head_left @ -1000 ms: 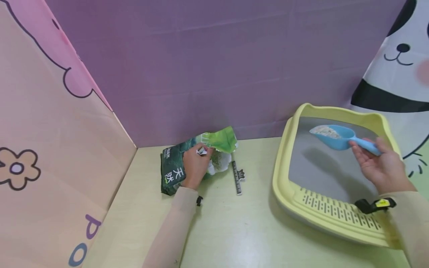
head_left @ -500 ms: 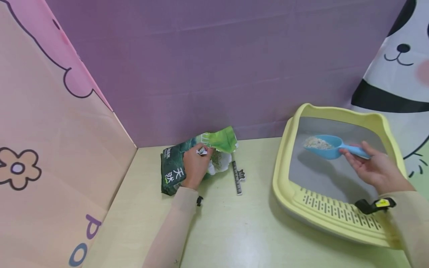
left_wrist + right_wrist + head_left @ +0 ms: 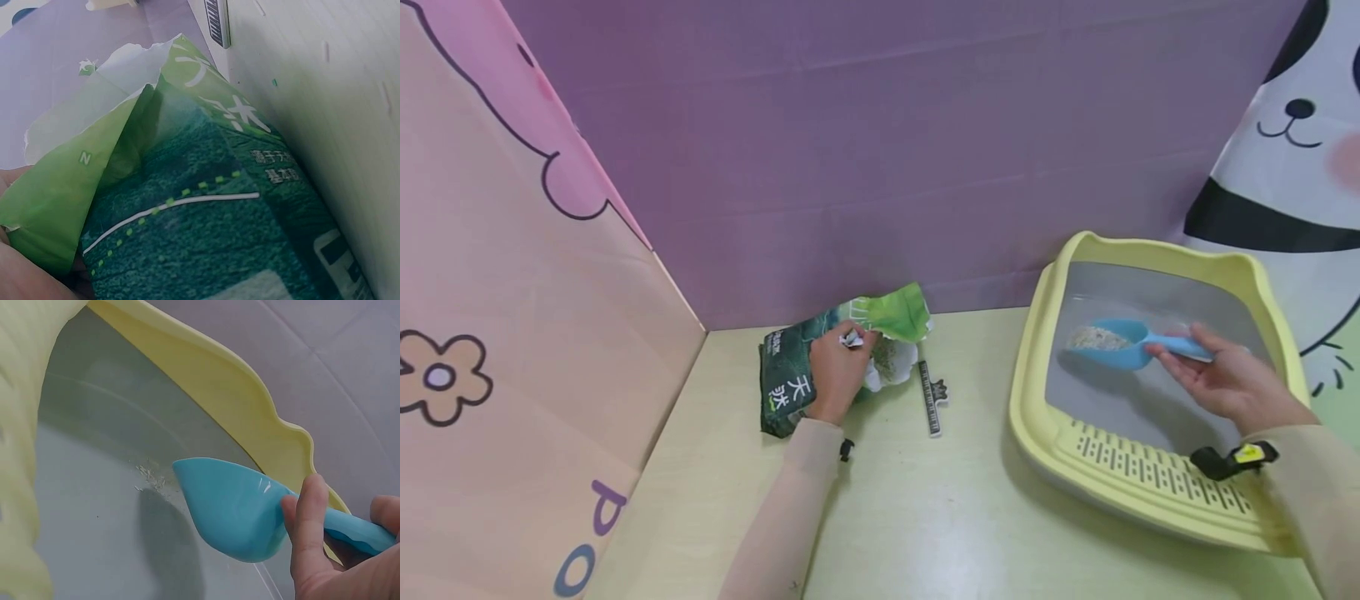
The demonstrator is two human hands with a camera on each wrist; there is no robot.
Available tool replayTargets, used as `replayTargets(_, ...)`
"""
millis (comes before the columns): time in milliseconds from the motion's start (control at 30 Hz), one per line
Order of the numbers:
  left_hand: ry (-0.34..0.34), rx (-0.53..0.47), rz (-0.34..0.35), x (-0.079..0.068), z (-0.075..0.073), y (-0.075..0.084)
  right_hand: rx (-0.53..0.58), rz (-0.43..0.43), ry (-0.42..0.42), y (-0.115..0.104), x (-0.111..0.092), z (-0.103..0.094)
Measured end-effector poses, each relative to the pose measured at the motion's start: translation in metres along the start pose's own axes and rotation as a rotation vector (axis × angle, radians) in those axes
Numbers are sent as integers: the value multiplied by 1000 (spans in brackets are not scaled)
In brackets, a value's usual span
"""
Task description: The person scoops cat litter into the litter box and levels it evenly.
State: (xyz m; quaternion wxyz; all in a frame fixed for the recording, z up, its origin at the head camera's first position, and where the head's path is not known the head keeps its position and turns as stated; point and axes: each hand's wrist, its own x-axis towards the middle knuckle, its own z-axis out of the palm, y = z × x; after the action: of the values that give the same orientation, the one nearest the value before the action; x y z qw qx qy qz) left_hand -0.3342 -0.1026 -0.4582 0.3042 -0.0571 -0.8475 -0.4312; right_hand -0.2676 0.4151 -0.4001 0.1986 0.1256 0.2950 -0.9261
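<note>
My left hand (image 3: 837,372) pinches the torn edge of a dark green bag (image 3: 784,375), which lies on its side with pale granules (image 3: 886,360) showing in its mouth. In the left wrist view, the green flap (image 3: 56,206) is caught between thumb and fingers. On the right, my right hand (image 3: 1243,383) holds a light blue scoop (image 3: 1126,357) by its handle, low inside a yellow-rimmed litter box (image 3: 1030,375). Pale granules (image 3: 1097,337) fill the scoop's front. The right wrist view shows the scoop tipped, with a few granules (image 3: 150,478) on the grey floor beneath its lip.
A black-and-white bag clip (image 3: 932,404) lies on the table (image 3: 910,517) between bag and litter box. The box has a perforated front ledge (image 3: 1150,467). A purple backdrop (image 3: 850,167) stands close behind, and a printed pink panel (image 3: 535,292) is at the left.
The right hand has brought the scoop down and to the left inside the litter box. The granules have shifted toward the scoop's tip. The left hand and bag stay in place.
</note>
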Motion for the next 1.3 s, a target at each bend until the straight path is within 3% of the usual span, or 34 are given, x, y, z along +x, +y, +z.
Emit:
replayTargets(833,4,14,-11,0,1,-2,-173,-24,217,5,4,10)
replayTargets(1100,-7,20,-15,-1,0,0,-180,-19,226,6,4,10)
replayTargets(1300,-6,24,-20,-1,-1,1,-293,-42,265,7,2,13)
